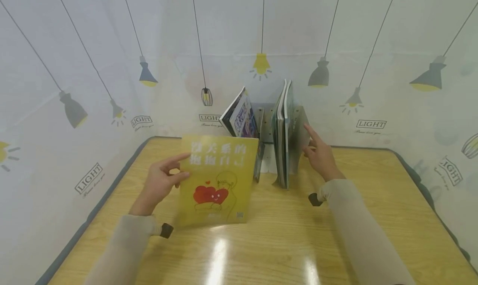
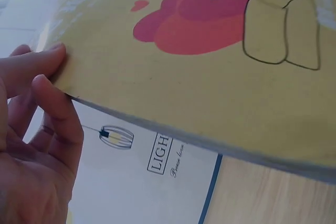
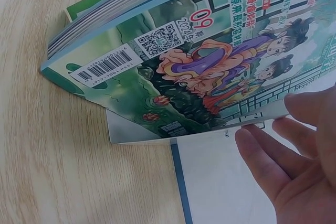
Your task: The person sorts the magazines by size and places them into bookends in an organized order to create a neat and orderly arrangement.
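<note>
In the head view my left hand (image 1: 158, 186) pinches the left edge of a yellow picture book (image 1: 220, 173) with a red heart on its cover. The book faces me, held in front of the leaning books. The left wrist view shows the thumb on the cover and the fingers at the back edge. My right hand (image 1: 324, 158) is at the right side of a pale metal bookend (image 1: 301, 125), its edge between thumb and fingers in the right wrist view. Against that bookend several thin magazines (image 1: 286, 135) stand upright, the outermost magazine (image 3: 220, 61) with an illustrated cover.
A few books (image 1: 244, 117) tilt left, behind the yellow book's upper right corner. Between them and the magazines shows another bookend (image 1: 266, 125). The wooden table (image 1: 269, 235) ends at a wall cloth (image 1: 231, 28) printed with lamps.
</note>
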The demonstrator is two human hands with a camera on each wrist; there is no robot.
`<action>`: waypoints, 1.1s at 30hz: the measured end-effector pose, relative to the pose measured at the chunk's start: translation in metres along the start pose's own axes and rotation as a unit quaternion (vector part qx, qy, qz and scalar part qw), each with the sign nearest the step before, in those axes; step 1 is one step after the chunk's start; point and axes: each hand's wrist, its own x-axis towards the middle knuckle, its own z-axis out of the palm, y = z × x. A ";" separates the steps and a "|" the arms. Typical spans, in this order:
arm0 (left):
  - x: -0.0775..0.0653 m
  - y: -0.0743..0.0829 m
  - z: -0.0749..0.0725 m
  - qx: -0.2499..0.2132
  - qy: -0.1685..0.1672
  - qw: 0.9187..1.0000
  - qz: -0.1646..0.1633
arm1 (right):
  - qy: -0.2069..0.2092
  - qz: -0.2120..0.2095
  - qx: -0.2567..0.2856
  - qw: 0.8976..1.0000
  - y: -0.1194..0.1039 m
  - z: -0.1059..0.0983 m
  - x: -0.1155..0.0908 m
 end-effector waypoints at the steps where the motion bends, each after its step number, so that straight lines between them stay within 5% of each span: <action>1: 0.001 0.001 0.002 -0.006 0.005 1.000 0.007 | 0.000 0.000 -0.001 1.000 0.000 0.000 0.000; 9: 0.007 0.007 0.017 -0.060 0.050 0.994 0.070 | 0.002 -0.011 0.008 1.000 0.001 0.002 0.000; 24: 0.020 -0.001 0.042 -0.124 0.135 0.977 0.107 | 0.002 0.000 0.013 1.000 0.000 0.000 0.000; 33: 0.019 0.021 0.057 -0.078 0.195 0.970 0.122 | -0.001 0.008 0.015 1.000 0.001 0.001 0.001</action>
